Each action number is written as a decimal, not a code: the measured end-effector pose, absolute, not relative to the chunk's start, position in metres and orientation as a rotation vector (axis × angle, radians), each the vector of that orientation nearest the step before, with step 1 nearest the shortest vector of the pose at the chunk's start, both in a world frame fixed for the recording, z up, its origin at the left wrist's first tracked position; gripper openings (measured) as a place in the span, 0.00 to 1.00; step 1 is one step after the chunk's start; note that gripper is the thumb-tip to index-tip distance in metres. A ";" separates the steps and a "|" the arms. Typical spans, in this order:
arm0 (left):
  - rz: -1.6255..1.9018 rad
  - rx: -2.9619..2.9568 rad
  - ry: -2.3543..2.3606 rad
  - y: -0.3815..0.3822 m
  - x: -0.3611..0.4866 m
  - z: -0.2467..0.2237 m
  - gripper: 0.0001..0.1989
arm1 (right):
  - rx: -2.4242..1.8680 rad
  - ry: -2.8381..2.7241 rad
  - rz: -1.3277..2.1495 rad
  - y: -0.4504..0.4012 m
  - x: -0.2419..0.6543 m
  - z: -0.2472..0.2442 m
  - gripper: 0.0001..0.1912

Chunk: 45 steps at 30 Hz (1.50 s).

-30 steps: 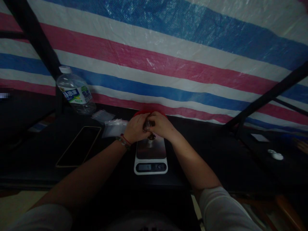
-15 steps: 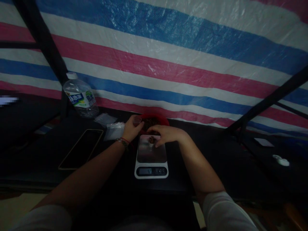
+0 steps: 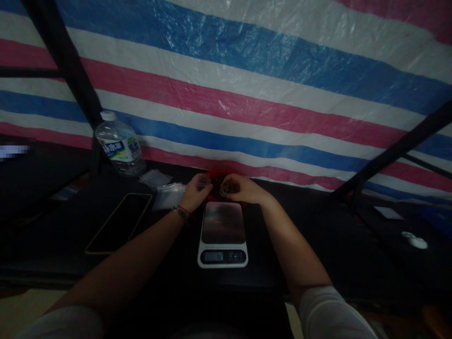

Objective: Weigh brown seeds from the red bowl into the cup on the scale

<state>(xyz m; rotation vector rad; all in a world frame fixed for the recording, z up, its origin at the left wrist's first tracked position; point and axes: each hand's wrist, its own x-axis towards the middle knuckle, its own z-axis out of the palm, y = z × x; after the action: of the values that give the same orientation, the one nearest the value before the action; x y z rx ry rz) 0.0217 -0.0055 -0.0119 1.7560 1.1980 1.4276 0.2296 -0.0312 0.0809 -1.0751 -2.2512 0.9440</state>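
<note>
My left hand (image 3: pixel 194 193) is closed around a small clear plastic cup (image 3: pixel 204 181) at the left side of the red bowl (image 3: pixel 221 173). Over the bowl, my right hand (image 3: pixel 246 189) grips another small clear cup (image 3: pixel 228 187) with brown bits in it. Dark brown pieces lie in the bowl, which both hands partly hide. Just in front stands a white digital kitchen scale (image 3: pixel 223 223) with nothing on its metal plate. Its display is lit, but the digits are too blurred to read.
Clear plastic bags (image 3: pixel 168 196) lie left of my left hand, near a phone (image 3: pixel 120 223). A large clear bottle (image 3: pixel 122 149) stands behind them. Striped sheeting (image 3: pixel 247 103) hangs at the back between dark metal bars. A white object (image 3: pixel 415 240) lies far right.
My right hand has lifted the small cup with brown bits off the scale and moved it back over the red bowl. My left hand stays by the bowl with its cup.
</note>
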 end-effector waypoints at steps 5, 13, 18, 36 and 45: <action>1.256 2.018 1.106 -0.017 0.027 -0.004 0.11 | -1.042 -2.036 0.856 -0.024 0.226 0.073 0.22; 1.239 1.994 1.116 -0.020 0.031 0.000 0.15 | -1.055 -2.112 0.636 -0.022 0.216 0.063 0.26; 1.231 1.974 1.109 -0.022 0.030 0.001 0.16 | -1.122 -2.098 0.636 -0.027 0.211 0.067 0.21; 1.347 1.929 1.091 -0.011 0.027 -0.013 0.15 | -0.971 -2.175 0.391 -0.023 0.215 0.067 0.24; 1.643 1.636 1.186 -0.007 0.024 -0.010 0.13 | -1.069 -2.571 0.605 -0.033 0.218 0.075 0.16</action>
<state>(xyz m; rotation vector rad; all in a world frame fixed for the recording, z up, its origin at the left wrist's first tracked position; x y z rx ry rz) 0.0243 -0.0068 -0.0096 1.6362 1.1856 1.6426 0.2180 -0.0331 0.0752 -1.0687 -2.5711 0.6049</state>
